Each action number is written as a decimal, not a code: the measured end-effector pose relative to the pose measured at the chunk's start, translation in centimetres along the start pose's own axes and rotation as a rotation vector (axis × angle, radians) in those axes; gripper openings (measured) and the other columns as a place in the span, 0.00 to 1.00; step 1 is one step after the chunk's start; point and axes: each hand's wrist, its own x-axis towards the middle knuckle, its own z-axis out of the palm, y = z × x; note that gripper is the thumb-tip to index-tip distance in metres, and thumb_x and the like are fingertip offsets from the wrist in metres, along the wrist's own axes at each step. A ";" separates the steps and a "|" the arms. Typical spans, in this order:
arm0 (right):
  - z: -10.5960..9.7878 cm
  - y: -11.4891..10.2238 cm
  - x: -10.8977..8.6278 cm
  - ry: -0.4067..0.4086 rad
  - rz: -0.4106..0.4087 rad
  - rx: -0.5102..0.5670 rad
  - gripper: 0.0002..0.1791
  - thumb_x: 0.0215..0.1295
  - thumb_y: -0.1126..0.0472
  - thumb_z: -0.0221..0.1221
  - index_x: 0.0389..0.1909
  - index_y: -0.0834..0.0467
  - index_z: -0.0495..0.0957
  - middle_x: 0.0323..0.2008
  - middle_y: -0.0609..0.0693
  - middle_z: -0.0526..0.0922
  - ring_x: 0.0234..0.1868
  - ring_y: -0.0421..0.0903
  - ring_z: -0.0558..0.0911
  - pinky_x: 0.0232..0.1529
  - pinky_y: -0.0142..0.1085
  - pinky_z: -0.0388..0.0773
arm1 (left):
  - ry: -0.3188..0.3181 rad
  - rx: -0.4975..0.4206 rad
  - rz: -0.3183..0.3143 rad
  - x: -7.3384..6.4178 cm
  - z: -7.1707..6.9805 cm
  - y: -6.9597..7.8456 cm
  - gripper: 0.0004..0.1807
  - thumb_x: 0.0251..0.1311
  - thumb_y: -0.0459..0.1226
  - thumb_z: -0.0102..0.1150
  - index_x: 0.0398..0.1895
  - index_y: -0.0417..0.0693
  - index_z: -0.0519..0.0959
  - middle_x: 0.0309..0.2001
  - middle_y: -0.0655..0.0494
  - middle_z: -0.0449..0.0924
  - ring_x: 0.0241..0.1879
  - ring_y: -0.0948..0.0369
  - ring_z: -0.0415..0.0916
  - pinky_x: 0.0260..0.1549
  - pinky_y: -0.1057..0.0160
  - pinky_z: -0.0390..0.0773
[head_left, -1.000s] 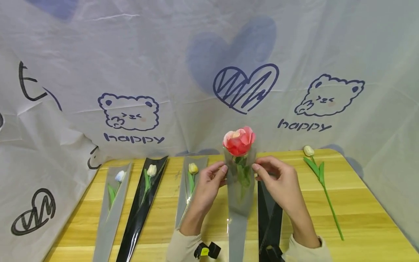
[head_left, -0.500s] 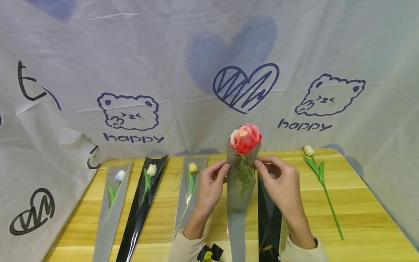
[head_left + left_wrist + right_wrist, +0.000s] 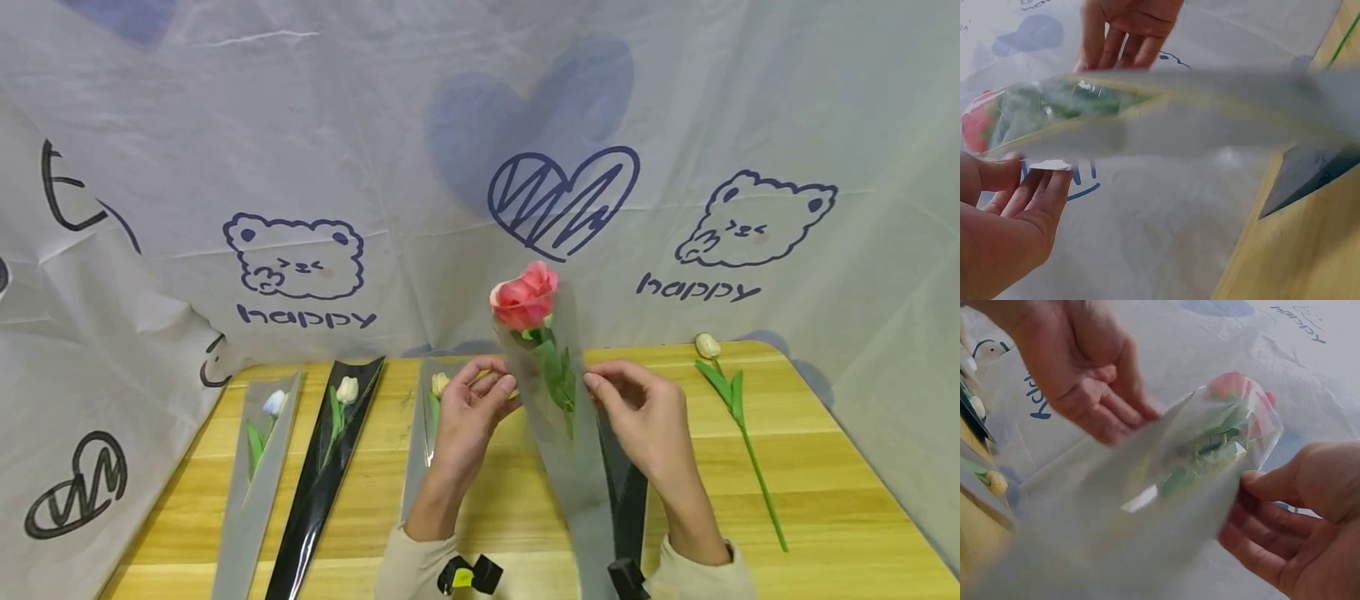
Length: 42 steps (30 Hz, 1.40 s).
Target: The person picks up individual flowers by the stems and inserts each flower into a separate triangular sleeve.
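A pink-red artificial rose with green leaves stands inside a clear-fronted grey flower sleeve, its bloom at the sleeve's wide mouth. The sleeve is raised off the table and leans left at the top in the head view. My left hand pinches its left edge between thumb and fingers. On the opposite edge, my right hand pinches the film, thumb in front, as the right wrist view also shows. The stem's lower part is hidden by the grey film.
Left on the wooden table lie a grey sleeve with a blue-white tulip, a black sleeve with a white tulip, and a grey sleeve with a yellow tulip. A black sleeve lies behind the right arm. Far right is a loose white tulip.
The rose and sleeve first swung slightly right, then tilted left and rose a little, while the sleeve's lower end moved right. Both hands keep their places at its edges.
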 end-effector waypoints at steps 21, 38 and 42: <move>0.6 -0.1 -0.1 -0.101 0.079 0.077 0.05 0.65 0.74 0.66 0.41 0.67 0.85 0.35 0.58 0.87 0.32 0.49 0.87 0.34 0.35 0.85 | -0.001 0.091 0.054 0.2 0.1 -0.1 0.05 0.69 0.25 0.59 0.45 0.30 0.76 0.38 0.53 0.79 0.35 0.62 0.78 0.40 0.63 0.81; 0.3 0.6 0.4 -0.039 0.098 0.160 0.10 0.66 0.75 0.64 0.47 0.68 0.84 0.42 0.63 0.86 0.36 0.43 0.87 0.37 0.35 0.85 | -0.107 0.191 0.006 0.6 -1.1 -2.0 0.10 0.68 0.26 0.62 0.47 0.29 0.75 0.44 0.52 0.80 0.43 0.61 0.80 0.44 0.63 0.81; 0.2 1.0 0.5 0.056 0.067 0.196 0.08 0.65 0.77 0.64 0.44 0.69 0.84 0.38 0.63 0.86 0.33 0.45 0.87 0.35 0.36 0.85 | -0.289 0.225 -0.103 0.6 -1.8 -3.1 0.17 0.66 0.25 0.63 0.53 0.39 0.69 0.49 0.53 0.76 0.48 0.58 0.79 0.46 0.62 0.79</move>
